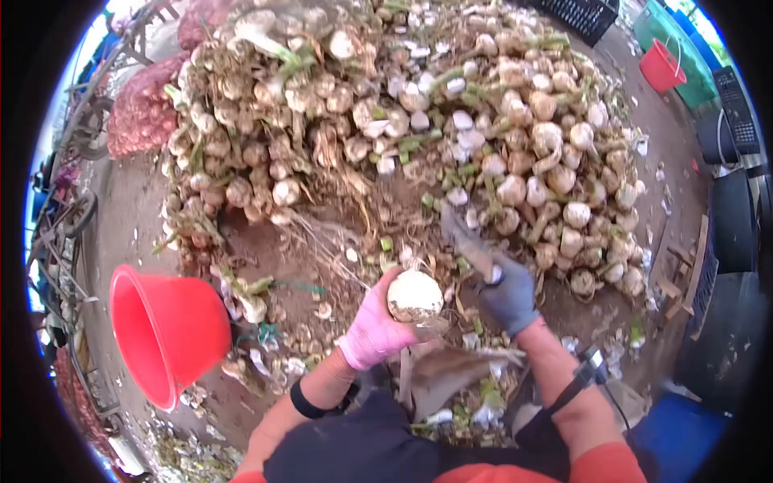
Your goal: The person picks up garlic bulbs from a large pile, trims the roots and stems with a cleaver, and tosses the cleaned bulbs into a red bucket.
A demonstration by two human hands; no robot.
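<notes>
In the lower middle, my left hand point(377, 326), in a pink glove, holds a white garlic bulb point(415, 295) with its cut or root side showing brown at the bottom. To its right, my right hand point(510, 296), in a grey glove, is wrapped round the handle of a knife point(467, 244). The blade points up and left, toward the pile, and is apart from the bulb. Ahead of both hands spreads a large heap of garlic bulbs point(561, 179) with dry stalks and cut green stems.
A red bucket point(181, 326) lies tilted at the left. Red mesh sacks point(143, 109) are at the upper left. A black crate point(581, 18) stands at the top; another red bucket point(662, 66) and dark buckets point(717, 137) are at the right. Peelings litter the ground.
</notes>
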